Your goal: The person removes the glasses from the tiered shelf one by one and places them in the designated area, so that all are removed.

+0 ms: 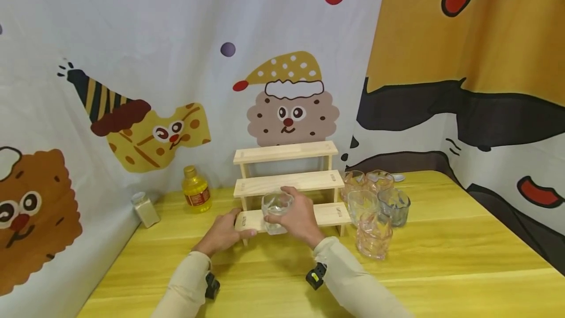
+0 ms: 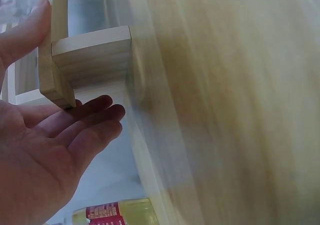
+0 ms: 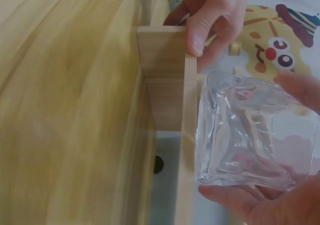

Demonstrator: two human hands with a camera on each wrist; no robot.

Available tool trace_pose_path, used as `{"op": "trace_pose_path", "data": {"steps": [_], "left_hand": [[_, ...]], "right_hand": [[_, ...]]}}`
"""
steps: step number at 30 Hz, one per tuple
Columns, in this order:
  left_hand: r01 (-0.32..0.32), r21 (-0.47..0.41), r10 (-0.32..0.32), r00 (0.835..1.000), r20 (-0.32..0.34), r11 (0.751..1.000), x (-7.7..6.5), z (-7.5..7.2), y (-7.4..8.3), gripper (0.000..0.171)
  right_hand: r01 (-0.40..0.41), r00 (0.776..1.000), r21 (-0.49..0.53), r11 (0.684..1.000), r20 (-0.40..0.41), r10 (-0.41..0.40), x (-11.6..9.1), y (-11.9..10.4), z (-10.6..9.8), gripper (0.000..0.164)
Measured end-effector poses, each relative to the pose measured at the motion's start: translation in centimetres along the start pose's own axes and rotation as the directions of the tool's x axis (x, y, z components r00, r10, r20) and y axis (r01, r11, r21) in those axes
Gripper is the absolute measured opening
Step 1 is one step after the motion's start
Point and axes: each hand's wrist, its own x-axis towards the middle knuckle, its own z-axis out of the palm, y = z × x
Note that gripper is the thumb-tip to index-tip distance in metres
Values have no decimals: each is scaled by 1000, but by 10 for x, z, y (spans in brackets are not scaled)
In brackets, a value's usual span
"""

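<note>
A three-tier wooden display rack (image 1: 289, 184) stands on the table. My left hand (image 1: 222, 233) holds the left end of its lowest step (image 1: 328, 214), thumb on top of the board; in the left wrist view the other fingers (image 2: 95, 135) reach round beneath the board's end. My right hand (image 1: 302, 216) grips a clear drinking glass (image 1: 277, 201) between thumb and fingers. In the right wrist view the glass (image 3: 240, 135) is upright, its base right at the surface of the lowest step.
To the rack's right several pink, clear and grey glasses (image 1: 394, 207) stand close together, a pink one (image 1: 374, 239) nearest me. Behind them lies a small white object (image 1: 398, 177). On the left are a yellow bottle (image 1: 196, 193) and a white-filled jar (image 1: 145, 210). A printed curtain (image 1: 176, 38) hangs behind the table.
</note>
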Motion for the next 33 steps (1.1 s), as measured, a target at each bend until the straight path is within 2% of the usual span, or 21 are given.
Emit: {"op": "trace_pose_path", "data": {"steps": [7,12,19,27,33], "left_hand": [[20,30,-20,1000,13,999,-4,3,-3,89],[23,20,-23,1000,18,1000,-5,6,-7,93],[13,11,-13,1000,26,1000,-2,5,-8,93],[6,-5,-6,999,39,1000,1,2,-7,95],[11,7,-11,999,38,1000,4,0,-8,97]], "right_hand": [[9,1000,-40,999,5,-9,-9,2,-20,85],[17,1000,-86,996,6,-17,-15,0,-39,84],[23,999,-111,994,38,-19,-24,-3,-74,84],[67,996,-155,986,67,-57,-37,1,-117,82],[92,990,-132,987,120,-76,-45,5,-142,82]]}}
